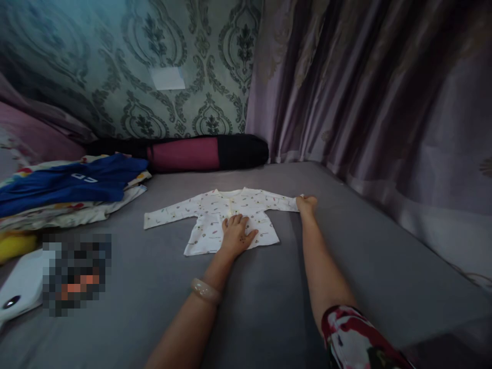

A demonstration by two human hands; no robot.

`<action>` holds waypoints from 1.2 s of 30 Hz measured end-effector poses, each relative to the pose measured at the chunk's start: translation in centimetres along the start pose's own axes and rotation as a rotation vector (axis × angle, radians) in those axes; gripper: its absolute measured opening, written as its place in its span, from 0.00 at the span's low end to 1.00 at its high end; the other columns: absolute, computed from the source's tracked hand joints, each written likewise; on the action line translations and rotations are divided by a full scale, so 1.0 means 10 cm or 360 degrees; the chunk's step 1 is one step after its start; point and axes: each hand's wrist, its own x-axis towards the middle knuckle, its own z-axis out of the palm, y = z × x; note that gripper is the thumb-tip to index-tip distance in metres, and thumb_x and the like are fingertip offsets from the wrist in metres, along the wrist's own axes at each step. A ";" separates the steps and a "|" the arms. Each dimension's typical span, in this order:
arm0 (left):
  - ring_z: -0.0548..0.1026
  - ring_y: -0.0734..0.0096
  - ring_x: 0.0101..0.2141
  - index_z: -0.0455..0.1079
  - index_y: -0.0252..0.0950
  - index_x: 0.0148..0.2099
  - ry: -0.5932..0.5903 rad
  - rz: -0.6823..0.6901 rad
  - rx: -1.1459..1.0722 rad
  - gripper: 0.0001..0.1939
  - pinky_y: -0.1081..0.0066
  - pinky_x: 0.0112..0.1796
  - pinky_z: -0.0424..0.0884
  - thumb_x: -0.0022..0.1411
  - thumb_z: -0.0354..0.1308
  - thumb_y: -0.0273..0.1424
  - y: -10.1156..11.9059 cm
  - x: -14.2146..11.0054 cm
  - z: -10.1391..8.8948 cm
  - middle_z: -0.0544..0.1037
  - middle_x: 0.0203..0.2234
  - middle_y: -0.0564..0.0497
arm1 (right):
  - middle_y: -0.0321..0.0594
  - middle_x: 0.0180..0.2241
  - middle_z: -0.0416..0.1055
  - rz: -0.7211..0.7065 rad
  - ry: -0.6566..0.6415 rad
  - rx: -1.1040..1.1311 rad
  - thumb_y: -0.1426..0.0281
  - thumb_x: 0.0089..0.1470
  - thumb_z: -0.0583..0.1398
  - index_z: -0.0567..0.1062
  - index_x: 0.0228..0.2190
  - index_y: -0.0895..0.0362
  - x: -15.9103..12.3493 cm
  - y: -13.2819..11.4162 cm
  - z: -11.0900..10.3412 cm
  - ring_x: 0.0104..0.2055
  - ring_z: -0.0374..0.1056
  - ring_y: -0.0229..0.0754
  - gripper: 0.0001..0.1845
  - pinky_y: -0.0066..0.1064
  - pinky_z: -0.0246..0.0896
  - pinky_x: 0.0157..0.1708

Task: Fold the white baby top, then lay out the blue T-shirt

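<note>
Grey bedsheet (pixel 384 277) stretches beneath purple curtains (pixel 357 97) at 2 o'clock and a clothes pile (pixel 77 179) at 10 o'clock. Centrally, towards 12 o'clock, a printed white long-sleeved baby top (pixel 209 207) lies spread. The left hand (pixel 236 237) rests on its lower front, fingers loosely spread with the thumb out; the right hand (pixel 307 205) has its fingers closed on the cuff (pixel 294 205) at about 1 o'clock. Too firm a pull there could skew the shoulders or slide the whole top if the left palm presses too lightly. Sideways palm drag could ruck the thin front, and the unheld sleeve (pixel 169 213) at 11 o'clock could twist along.
</note>
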 end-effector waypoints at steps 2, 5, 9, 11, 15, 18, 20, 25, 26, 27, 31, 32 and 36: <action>0.63 0.50 0.57 0.66 0.38 0.55 -0.0007 -0.0016 -0.0023 0.25 0.44 0.56 0.51 0.61 0.55 0.46 -0.01 0.01 -0.01 0.68 0.55 0.39 | 0.58 0.34 0.75 0.0036 0.0018 0.0069 0.71 0.52 0.54 0.78 0.40 0.67 0.01 -0.11 0.06 0.37 0.73 0.51 0.18 0.33 0.62 0.32; 0.63 0.50 0.57 0.66 0.38 0.55 0.0008 -0.0010 -0.0037 0.24 0.45 0.56 0.52 0.61 0.55 0.46 -0.03 0.01 -0.01 0.69 0.55 0.39 | 0.53 0.35 0.76 0.0027 0.0081 0.0173 0.67 0.55 0.53 0.77 0.40 0.64 0.01 -0.26 0.14 0.36 0.73 0.47 0.18 0.30 0.62 0.30; 0.63 0.50 0.57 0.67 0.39 0.55 0.0006 0.0019 -0.0019 0.23 0.45 0.56 0.52 0.61 0.55 0.44 -0.04 0.01 -0.01 0.69 0.55 0.39 | 0.50 0.36 0.76 0.0016 0.0175 0.0524 0.64 0.55 0.55 0.75 0.45 0.62 0.03 -0.35 0.21 0.36 0.72 0.45 0.20 0.28 0.63 0.30; 0.64 0.50 0.56 0.67 0.41 0.55 -0.0017 0.0003 0.0010 0.21 0.45 0.56 0.51 0.62 0.54 0.44 -0.04 0.02 -0.04 0.70 0.55 0.41 | 0.47 0.34 0.77 0.0052 0.0106 0.0825 0.64 0.54 0.57 0.75 0.44 0.62 0.05 -0.35 0.20 0.34 0.72 0.44 0.20 0.27 0.64 0.29; 0.69 0.54 0.51 0.70 0.41 0.49 -0.0116 -0.0016 0.0111 0.16 0.47 0.54 0.52 0.65 0.50 0.41 0.01 0.13 -0.17 0.75 0.48 0.44 | 0.40 0.25 0.75 0.0152 -0.0169 0.1285 0.69 0.48 0.62 0.77 0.36 0.61 0.09 -0.28 0.12 0.28 0.72 0.41 0.12 0.27 0.65 0.26; 0.72 0.56 0.46 0.72 0.39 0.45 -0.0206 -0.0089 0.0145 0.15 0.51 0.50 0.57 0.65 0.49 0.40 0.06 0.31 -0.26 0.78 0.40 0.45 | 0.36 0.20 0.73 0.0168 -0.0241 0.1330 0.71 0.44 0.65 0.77 0.30 0.60 0.11 -0.21 0.05 0.23 0.70 0.39 0.08 0.26 0.65 0.24; 0.73 0.57 0.45 0.73 0.38 0.44 -0.0211 -0.0127 0.0103 0.14 0.55 0.49 0.59 0.65 0.49 0.38 0.08 0.47 -0.26 0.79 0.38 0.46 | 0.33 0.19 0.72 0.0161 -0.0216 0.1348 0.72 0.43 0.66 0.77 0.28 0.60 0.13 -0.16 0.02 0.22 0.69 0.37 0.07 0.25 0.64 0.23; 0.71 0.58 0.48 0.71 0.37 0.49 -0.0127 -0.0008 0.0024 0.15 0.59 0.49 0.61 0.65 0.48 0.33 0.02 0.85 -0.06 0.76 0.44 0.45 | 0.32 0.17 0.70 0.0190 -0.0048 0.1336 0.72 0.43 0.66 0.76 0.26 0.60 0.21 -0.14 -0.04 0.23 0.69 0.37 0.05 0.23 0.62 0.23; 0.70 0.58 0.49 0.70 0.37 0.51 -0.0129 0.0034 0.0014 0.16 0.60 0.49 0.61 0.65 0.48 0.32 0.01 0.91 -0.01 0.76 0.46 0.45 | 0.32 0.17 0.70 0.0240 -0.0047 0.1336 0.72 0.44 0.66 0.76 0.26 0.60 0.22 -0.14 -0.05 0.23 0.69 0.37 0.05 0.23 0.62 0.22; 0.69 0.58 0.49 0.70 0.36 0.53 -0.0138 0.0075 0.0008 0.17 0.61 0.49 0.62 0.65 0.48 0.32 -0.01 0.97 0.04 0.75 0.46 0.44 | 0.32 0.17 0.69 0.0305 -0.0061 0.1344 0.72 0.45 0.66 0.76 0.26 0.60 0.23 -0.15 -0.07 0.22 0.69 0.37 0.05 0.23 0.62 0.21; 0.67 0.57 0.48 0.66 0.38 0.58 -0.0199 0.0156 0.0024 0.22 0.62 0.50 0.62 0.64 0.50 0.37 -0.05 1.15 0.22 0.71 0.48 0.44 | 0.29 0.16 0.67 0.0521 -0.0184 0.1462 0.73 0.51 0.63 0.73 0.27 0.59 0.22 -0.18 -0.13 0.18 0.65 0.33 0.04 0.21 0.59 0.17; 0.67 0.57 0.48 0.65 0.39 0.59 -0.0212 0.0154 0.0032 0.23 0.61 0.50 0.62 0.63 0.50 0.39 -0.06 1.18 0.24 0.70 0.48 0.44 | 0.29 0.17 0.66 0.0533 -0.0205 0.1487 0.73 0.53 0.62 0.72 0.27 0.58 0.22 -0.18 -0.14 0.18 0.63 0.32 0.04 0.20 0.58 0.16; 0.66 0.59 0.48 0.62 0.44 0.62 -0.0257 0.0107 0.0011 0.26 0.63 0.52 0.61 0.64 0.49 0.45 -0.09 1.26 0.29 0.68 0.47 0.46 | 0.28 0.18 0.64 0.0473 -0.0234 0.1410 0.71 0.59 0.57 0.70 0.29 0.57 0.19 -0.18 -0.13 0.16 0.60 0.30 0.06 0.19 0.54 0.13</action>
